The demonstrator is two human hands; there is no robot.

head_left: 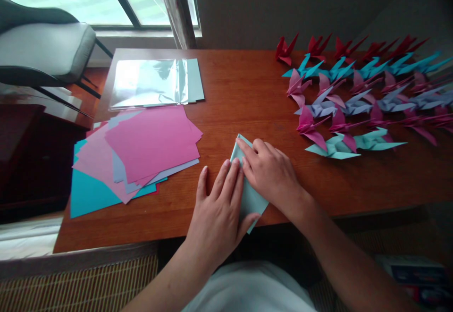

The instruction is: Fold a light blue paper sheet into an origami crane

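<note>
A folded sheet of mint-green origami paper point(252, 202) lies at the table's front edge, its narrow tip pointing away from me and one lower corner reaching past the edge. My left hand point(221, 203) rests on its left side with fingers spread, pressing it flat. On the upper right part lies my right hand point(271, 170), its index finger stretched to the tip and the other fingers curled. Part of the paper is hidden beneath both hands. To the right stand two mint-green paper cranes point(338, 147).
Rows of red, turquoise, pink, lavender and magenta cranes point(311, 128) fill the table's right side. Loose coloured paper sheets point(155, 142) fan out at left. Behind them lies a clear plastic packet point(152, 83) with pale green paper. A chair point(46, 50) stands by the window.
</note>
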